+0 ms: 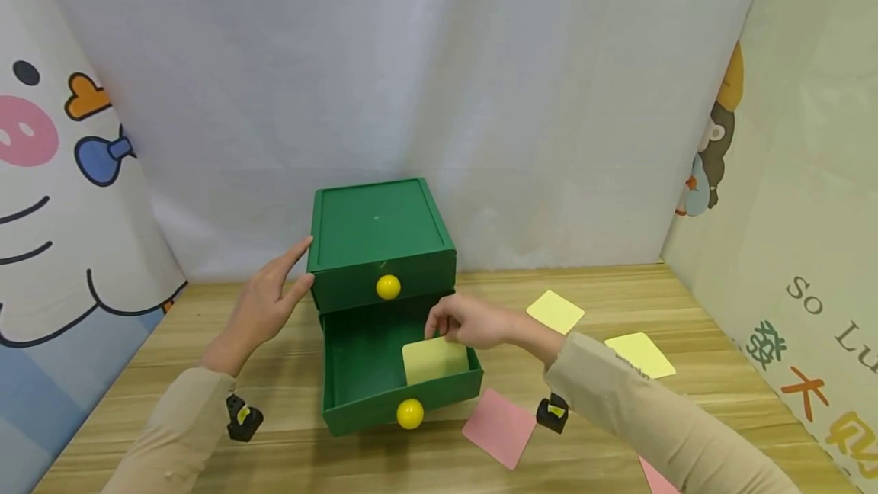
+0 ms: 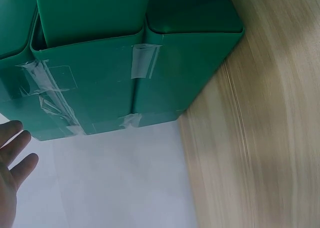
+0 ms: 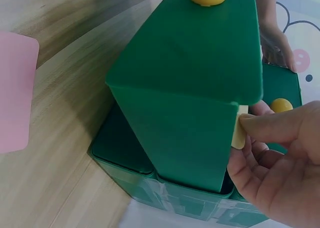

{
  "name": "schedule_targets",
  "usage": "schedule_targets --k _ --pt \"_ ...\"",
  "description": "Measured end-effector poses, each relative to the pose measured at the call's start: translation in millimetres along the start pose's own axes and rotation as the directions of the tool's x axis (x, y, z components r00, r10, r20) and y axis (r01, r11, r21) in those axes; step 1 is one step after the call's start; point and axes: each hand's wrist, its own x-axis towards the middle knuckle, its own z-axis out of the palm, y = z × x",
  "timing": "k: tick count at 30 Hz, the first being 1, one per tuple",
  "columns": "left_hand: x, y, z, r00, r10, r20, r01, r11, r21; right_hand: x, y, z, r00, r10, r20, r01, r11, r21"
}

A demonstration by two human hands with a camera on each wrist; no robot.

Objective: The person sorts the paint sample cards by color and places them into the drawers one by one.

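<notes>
Pinching yellow card [image 1: 434, 363], likely light, bendy, best edge-held, with right hand [image 1: 476, 322] near drawer's [image 1: 363, 410] front-right corner; touching cabinet's [image 1: 377, 223] left edge with uncurled left hand [image 1: 264, 305].

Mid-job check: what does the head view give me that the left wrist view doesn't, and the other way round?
Only the head view: the right hand pinching a yellow card over the open drawer, two loose yellow cards on the right, and pink cards on the table.

Only the left wrist view: clear tape strips across the seams of the green drawer unit.

Both: the drawer unit, the left hand and the wooden tabletop.
</notes>
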Motion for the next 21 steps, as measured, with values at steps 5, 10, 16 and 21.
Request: schedule_targets --k 5,10,16,21 --pt "0.1 0.3 0.0 1.000 -0.002 0.004 0.002 1.000 -0.003 -1.8 0 -1 1.000 -0.011 -0.007 0.011 1.000 -0.016" --pt "-0.3 0.7 -0.7 1.000 -0.006 0.009 0.006 1.000 -0.011 -6.3 -1 -9 0.999 -0.046 -0.021 0.046 0.999 0.009" --pt "-0.5 1.1 -1.2 1.000 -0.006 0.010 0.006 1.000 -0.011 -21.0 8 -24 0.999 0.018 -0.045 -0.014 0.996 0.089" --pt "-0.8 0.6 -1.1 1.000 -0.005 0.007 0.005 1.000 -0.005 -48.4 28 -40 0.985 0.138 -0.100 -0.122 0.981 0.151"
